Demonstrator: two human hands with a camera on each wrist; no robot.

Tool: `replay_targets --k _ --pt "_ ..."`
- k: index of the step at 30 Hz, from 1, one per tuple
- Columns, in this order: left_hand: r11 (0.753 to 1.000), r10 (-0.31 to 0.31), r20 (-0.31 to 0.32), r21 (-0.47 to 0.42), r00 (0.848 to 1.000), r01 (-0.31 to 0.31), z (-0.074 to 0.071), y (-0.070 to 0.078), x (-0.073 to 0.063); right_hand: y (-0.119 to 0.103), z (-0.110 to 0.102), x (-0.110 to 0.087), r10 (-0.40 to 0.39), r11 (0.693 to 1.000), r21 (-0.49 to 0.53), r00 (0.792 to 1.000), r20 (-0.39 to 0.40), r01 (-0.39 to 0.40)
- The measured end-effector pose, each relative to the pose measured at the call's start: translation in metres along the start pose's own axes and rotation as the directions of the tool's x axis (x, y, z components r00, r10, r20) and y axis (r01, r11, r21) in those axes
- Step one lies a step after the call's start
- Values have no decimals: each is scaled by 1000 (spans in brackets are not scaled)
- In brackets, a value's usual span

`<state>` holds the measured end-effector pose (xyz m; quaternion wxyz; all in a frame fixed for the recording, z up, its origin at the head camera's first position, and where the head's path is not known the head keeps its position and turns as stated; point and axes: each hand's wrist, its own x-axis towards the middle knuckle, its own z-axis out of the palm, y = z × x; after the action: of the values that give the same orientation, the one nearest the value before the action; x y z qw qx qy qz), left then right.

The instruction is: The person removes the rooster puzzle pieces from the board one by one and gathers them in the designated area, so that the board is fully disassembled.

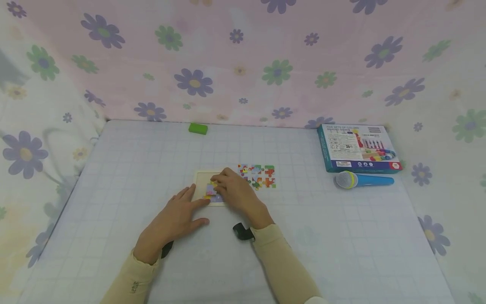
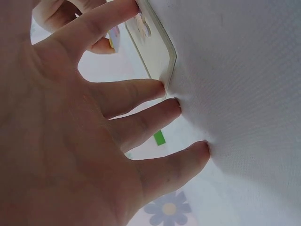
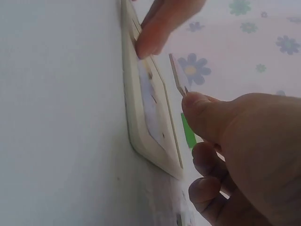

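Observation:
A pale wooden puzzle tray (image 1: 203,177) lies on the table, with fitted jigsaw pieces (image 1: 218,198) along its near side. My left hand (image 1: 177,217) spreads its fingers at the tray's left and near side. In the left wrist view, its fingertips (image 2: 157,88) touch the tray edge and the tabletop. Over the tray, my right hand (image 1: 240,193) pinches one jigsaw piece (image 1: 211,190) between thumb and finger. That piece (image 3: 178,73) is tilted on edge and held above the tray in the right wrist view. Several loose pieces (image 1: 269,171) lie just right of the tray.
A green block (image 1: 198,128) sits near the table's back edge. At the right stand a boxed toy set (image 1: 362,147) and, in front of it, a blue toy microphone (image 1: 373,180). A flowered cloth (image 1: 243,55) hangs behind the table.

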<state>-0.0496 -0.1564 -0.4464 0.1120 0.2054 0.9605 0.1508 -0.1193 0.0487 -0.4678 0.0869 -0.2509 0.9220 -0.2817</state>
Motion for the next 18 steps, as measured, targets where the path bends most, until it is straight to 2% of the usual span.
replay_targets --k 4,13,18 --pt "1000 -20 18 -1 1000 21 0 2 1 5 -6 -4 24 998 59 1000 20 -25" --pt "999 -36 33 -15 999 37 -1 3 1 29 -22 -22 97 993 74 995 0 -96" --pt "998 -54 45 -20 998 54 -1 3 3 40 -33 -31 142 984 105 989 35 -145"
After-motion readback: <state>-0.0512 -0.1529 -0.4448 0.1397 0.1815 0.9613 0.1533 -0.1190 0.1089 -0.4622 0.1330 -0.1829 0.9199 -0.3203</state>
